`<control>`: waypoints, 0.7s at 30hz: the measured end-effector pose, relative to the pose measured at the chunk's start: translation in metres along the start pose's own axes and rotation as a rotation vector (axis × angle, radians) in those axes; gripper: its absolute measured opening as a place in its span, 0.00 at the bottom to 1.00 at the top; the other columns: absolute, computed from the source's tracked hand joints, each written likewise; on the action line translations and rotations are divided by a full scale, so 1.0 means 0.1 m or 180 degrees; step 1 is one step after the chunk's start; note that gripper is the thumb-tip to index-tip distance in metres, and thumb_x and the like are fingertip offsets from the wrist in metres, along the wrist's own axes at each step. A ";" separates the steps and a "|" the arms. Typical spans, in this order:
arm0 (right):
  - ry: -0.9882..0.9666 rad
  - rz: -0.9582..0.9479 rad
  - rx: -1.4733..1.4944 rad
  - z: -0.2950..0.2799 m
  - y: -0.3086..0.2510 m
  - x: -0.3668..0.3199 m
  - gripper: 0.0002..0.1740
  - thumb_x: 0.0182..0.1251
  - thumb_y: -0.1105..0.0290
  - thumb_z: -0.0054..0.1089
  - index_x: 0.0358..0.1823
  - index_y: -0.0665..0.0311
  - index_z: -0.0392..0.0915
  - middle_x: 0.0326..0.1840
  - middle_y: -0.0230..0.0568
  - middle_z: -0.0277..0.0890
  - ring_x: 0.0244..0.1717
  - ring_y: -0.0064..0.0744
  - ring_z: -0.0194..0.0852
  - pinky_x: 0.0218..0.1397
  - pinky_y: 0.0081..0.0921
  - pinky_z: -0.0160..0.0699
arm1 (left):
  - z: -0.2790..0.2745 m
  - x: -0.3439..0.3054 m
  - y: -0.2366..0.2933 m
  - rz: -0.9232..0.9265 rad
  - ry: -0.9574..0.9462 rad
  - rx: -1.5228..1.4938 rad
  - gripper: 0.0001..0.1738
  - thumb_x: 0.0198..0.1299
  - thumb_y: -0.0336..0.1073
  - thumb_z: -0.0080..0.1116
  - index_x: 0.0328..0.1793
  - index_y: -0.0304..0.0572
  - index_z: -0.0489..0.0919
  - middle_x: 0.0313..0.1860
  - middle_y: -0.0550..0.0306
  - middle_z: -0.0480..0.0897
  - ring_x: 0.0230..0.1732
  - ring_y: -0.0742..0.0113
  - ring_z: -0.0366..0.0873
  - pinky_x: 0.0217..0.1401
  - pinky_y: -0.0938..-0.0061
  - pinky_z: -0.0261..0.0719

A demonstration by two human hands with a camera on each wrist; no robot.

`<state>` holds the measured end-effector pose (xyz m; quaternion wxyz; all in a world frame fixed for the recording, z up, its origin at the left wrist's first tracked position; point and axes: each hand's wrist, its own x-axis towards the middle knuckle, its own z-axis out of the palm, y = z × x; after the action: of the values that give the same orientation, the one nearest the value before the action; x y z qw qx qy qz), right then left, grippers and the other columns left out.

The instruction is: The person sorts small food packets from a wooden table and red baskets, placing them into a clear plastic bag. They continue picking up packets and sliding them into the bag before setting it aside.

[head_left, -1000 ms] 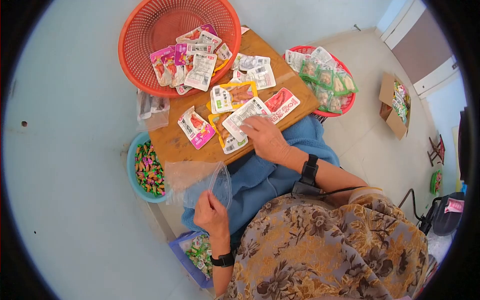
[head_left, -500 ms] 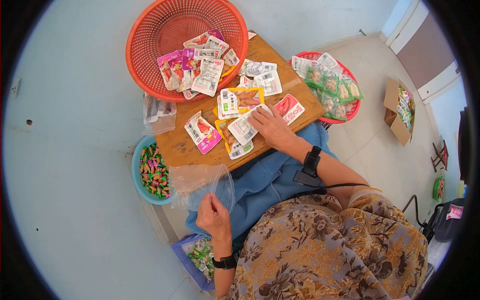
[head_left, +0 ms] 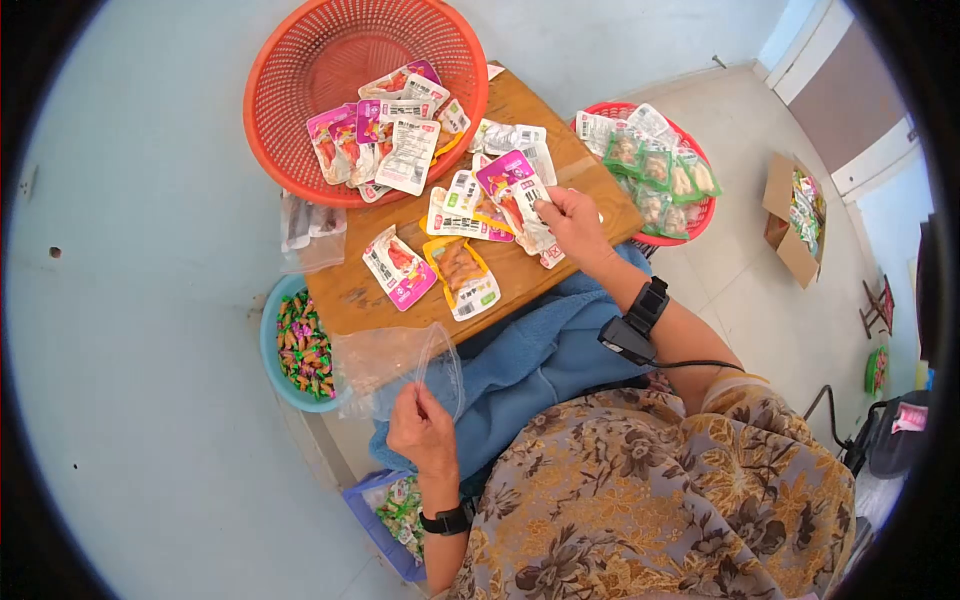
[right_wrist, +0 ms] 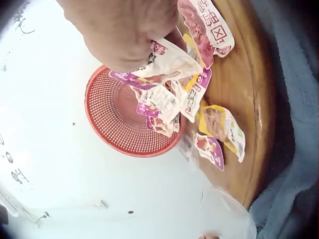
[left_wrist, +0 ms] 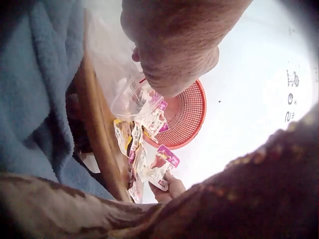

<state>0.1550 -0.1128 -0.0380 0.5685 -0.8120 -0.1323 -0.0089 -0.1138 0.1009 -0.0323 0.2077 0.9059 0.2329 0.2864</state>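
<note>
My right hand (head_left: 580,235) pinches a purple-and-white snack packet (head_left: 516,195) by its edge, raised over other packets on the wooden table (head_left: 345,290). With its fingertips my left hand (head_left: 422,430) pinches the edge of a clear plastic bag (head_left: 375,365) at the table's front corner. A purple-and-white packet (head_left: 398,267) and a yellow-edged packet (head_left: 460,275) lie nearest the bag. Behind the raised packet are more yellow-edged packets (head_left: 465,228). In the right wrist view, the back of the right hand (right_wrist: 124,35) hides part of the held packet (right_wrist: 172,62).
An orange basket (head_left: 270,110) holding packets stands at the table's far left. Beyond the table's right side is a red basket (head_left: 705,215) of green packs. A blue basin (head_left: 270,340) of wrapped sweets, a purple bin (head_left: 365,510) and a cardboard box (head_left: 780,190) are lower down.
My right hand first touches a white-backed packet on the pile, then moves right and now holds up a purple-and-white one. The left hand keeps its hold on the bag.
</note>
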 end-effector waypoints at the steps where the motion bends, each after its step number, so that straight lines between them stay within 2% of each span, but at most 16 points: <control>1: 0.0000 0.0289 0.0267 -0.01 0.06 0.00 0.10 0.72 0.70 0.58 0.41 0.71 0.83 0.29 0.35 0.82 0.27 0.21 0.73 0.31 0.27 0.72 | 0.01 0.01 0.01 0.0005 0.0000 -0.0011 0.04 0.60 0.29 0.65 0.41 0.39 0.82 0.27 0.49 0.83 0.25 0.52 0.81 0.26 0.64 0.78; 2: 0.0006 0.0290 0.0260 -0.02 0.11 -0.01 0.10 0.72 0.70 0.58 0.41 0.71 0.83 0.29 0.35 0.82 0.27 0.21 0.73 0.31 0.27 0.72 | 0.01 0.01 0.02 0.0011 -0.0007 -0.0023 0.04 0.60 0.29 0.65 0.41 0.39 0.82 0.27 0.49 0.83 0.25 0.52 0.81 0.26 0.64 0.78; 4: -0.0091 0.1105 0.1043 -0.04 0.16 -0.02 0.09 0.71 0.71 0.58 0.40 0.69 0.84 0.32 0.32 0.82 0.28 0.19 0.73 0.29 0.26 0.69 | 0.01 0.01 0.02 0.0018 -0.0019 -0.0040 0.04 0.60 0.28 0.65 0.41 0.39 0.82 0.27 0.49 0.83 0.25 0.51 0.81 0.26 0.64 0.77; 8: -0.0190 0.1344 0.1427 -0.11 0.15 -0.12 0.08 0.71 0.72 0.59 0.41 0.68 0.85 0.36 0.33 0.84 0.31 0.19 0.77 0.32 0.24 0.73 | 0.02 0.03 0.05 0.0015 -0.0001 -0.0084 0.04 0.61 0.28 0.65 0.40 0.39 0.82 0.26 0.49 0.82 0.24 0.51 0.80 0.26 0.64 0.77; 10: -0.0344 0.1847 0.2110 -0.15 0.03 -0.16 0.09 0.69 0.73 0.60 0.47 0.68 0.83 0.42 0.36 0.85 0.39 0.23 0.82 0.41 0.25 0.82 | 0.01 0.04 0.05 0.0004 0.0024 -0.0115 0.04 0.61 0.28 0.65 0.40 0.38 0.82 0.26 0.49 0.82 0.24 0.51 0.80 0.26 0.64 0.77; 11: -0.0340 0.1843 0.2110 -0.16 -0.01 -0.17 0.09 0.69 0.73 0.60 0.47 0.68 0.83 0.42 0.36 0.85 0.39 0.23 0.82 0.41 0.25 0.82 | 0.02 0.03 0.03 -0.0004 0.0009 -0.0110 0.04 0.61 0.28 0.65 0.41 0.38 0.82 0.26 0.49 0.82 0.24 0.51 0.80 0.25 0.64 0.77; 13: -0.0517 0.2173 0.2364 -0.19 -0.06 -0.20 0.18 0.70 0.75 0.60 0.59 0.71 0.76 0.52 0.42 0.84 0.48 0.31 0.86 0.54 0.29 0.87 | 0.03 0.03 0.01 -0.0012 -0.0002 -0.0109 0.04 0.61 0.28 0.65 0.41 0.38 0.82 0.26 0.49 0.82 0.24 0.52 0.80 0.25 0.64 0.77; 14: -0.0516 0.2169 0.2363 -0.19 -0.07 -0.23 0.18 0.70 0.75 0.60 0.59 0.71 0.76 0.52 0.42 0.84 0.48 0.31 0.86 0.54 0.29 0.87 | 0.03 0.03 0.01 0.0010 -0.0007 -0.0116 0.04 0.61 0.28 0.65 0.41 0.39 0.83 0.27 0.49 0.82 0.24 0.52 0.80 0.26 0.64 0.77; 16: -0.0941 0.1788 0.3125 -0.18 -0.10 -0.30 0.24 0.66 0.78 0.63 0.64 0.66 0.72 0.57 0.41 0.82 0.53 0.34 0.85 0.57 0.33 0.86 | 0.04 0.04 0.01 0.0029 -0.0007 -0.0124 0.04 0.61 0.28 0.65 0.41 0.39 0.83 0.27 0.49 0.82 0.24 0.52 0.80 0.26 0.64 0.77; 19: -0.1153 0.1982 0.2893 -0.25 -0.28 -0.43 0.21 0.65 0.78 0.65 0.59 0.63 0.76 0.52 0.39 0.84 0.50 0.34 0.86 0.57 0.38 0.86 | 0.04 0.01 0.00 0.0075 0.0061 -0.0152 0.04 0.61 0.28 0.65 0.40 0.39 0.82 0.27 0.50 0.82 0.24 0.52 0.80 0.27 0.65 0.77; 21: -0.1114 0.2034 0.2910 -0.23 -0.30 -0.47 0.21 0.64 0.78 0.65 0.59 0.63 0.76 0.52 0.39 0.84 0.50 0.35 0.86 0.56 0.39 0.86 | 0.04 -0.01 0.00 0.0077 0.0011 -0.0113 0.04 0.61 0.28 0.65 0.40 0.39 0.82 0.28 0.50 0.82 0.25 0.52 0.80 0.27 0.65 0.78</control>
<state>0.1065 -0.1345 -0.0102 0.8053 -0.4733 0.0369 0.3553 -0.1115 0.0996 -0.0358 0.2198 0.9043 0.2172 0.2946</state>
